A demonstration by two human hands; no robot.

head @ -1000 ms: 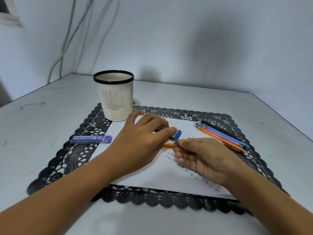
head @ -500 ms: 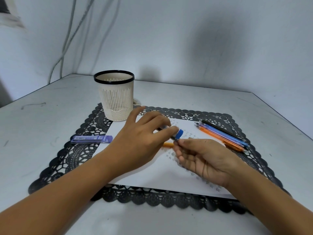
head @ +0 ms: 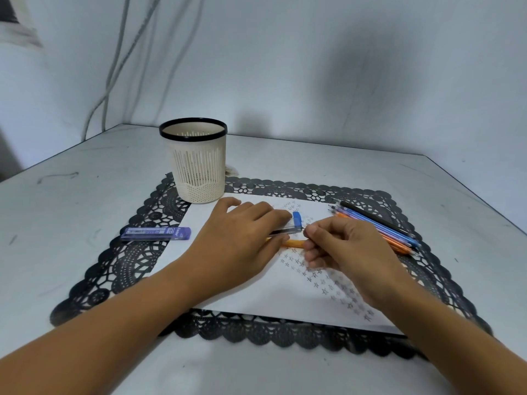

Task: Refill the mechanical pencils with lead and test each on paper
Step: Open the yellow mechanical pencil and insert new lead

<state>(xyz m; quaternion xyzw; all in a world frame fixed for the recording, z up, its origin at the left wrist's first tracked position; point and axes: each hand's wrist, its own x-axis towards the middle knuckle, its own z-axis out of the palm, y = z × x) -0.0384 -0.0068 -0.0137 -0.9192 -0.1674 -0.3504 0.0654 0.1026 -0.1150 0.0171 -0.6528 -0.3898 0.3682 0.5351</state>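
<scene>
From my seat I see my left hand [head: 236, 243] closed around a clear plastic lead tube with a blue flip cap [head: 293, 223], the cap standing open at its end and the tube lying almost level above the white sheet of paper covered in small pencilled stars [head: 285, 286]. My right hand [head: 348, 252] is pinched shut, thumb and forefinger meeting right at the tube's open mouth; whatever sits between them is too thin for me to make out. An orange mechanical pencil [head: 293, 243] lies on the paper under both hands, only its middle showing between them. A purple flat lead case marked 2B [head: 156, 233] rests on the black lace placemat [head: 128, 260] left of the paper. A row of orange, purple, blue and black pencils [head: 379, 228] lies at the paper's right edge, and a cream slotted pen cup with a dark rim [head: 196, 163] stands behind.
</scene>
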